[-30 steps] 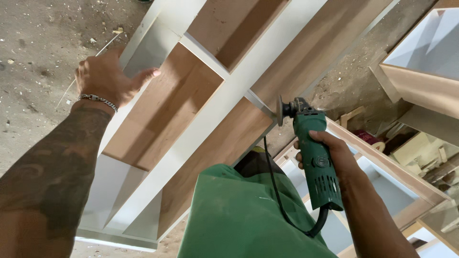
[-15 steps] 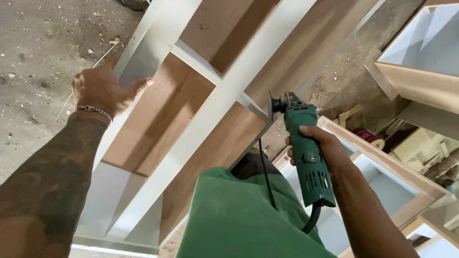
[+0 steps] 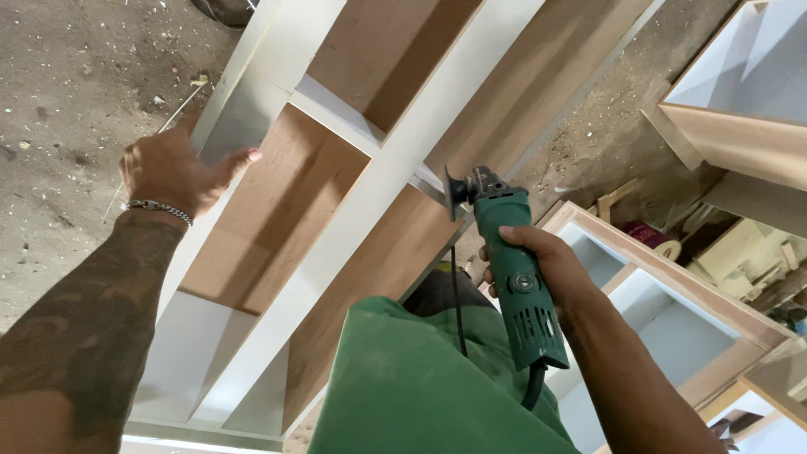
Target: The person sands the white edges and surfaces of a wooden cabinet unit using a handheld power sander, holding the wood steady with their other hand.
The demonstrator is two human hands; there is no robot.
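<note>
A long white and brown shelf cabinet (image 3: 378,181) lies on its back on the dusty floor, its compartments facing up. My left hand (image 3: 168,168) rests flat on the cabinet's left side panel, thumb over the edge, a chain bracelet on the wrist. My right hand (image 3: 538,265) grips a green angle grinder (image 3: 504,252). The grinder's dark disc (image 3: 456,192) meets the cabinet's right edge where a white divider ends. A black cord (image 3: 458,294) hangs from the grinder over my green trousers (image 3: 420,387).
A second white-lined cabinet frame (image 3: 672,290) lies at the lower right. Another white box (image 3: 740,84) stands at the upper right, with wood offcuts and a red object (image 3: 643,234) between them. Sawdust and chips cover the floor (image 3: 67,84).
The grinder and my right hand have moved left and slightly down, so the disc now meets the cabinet's right edge. My left hand has slid a little down the left panel.
</note>
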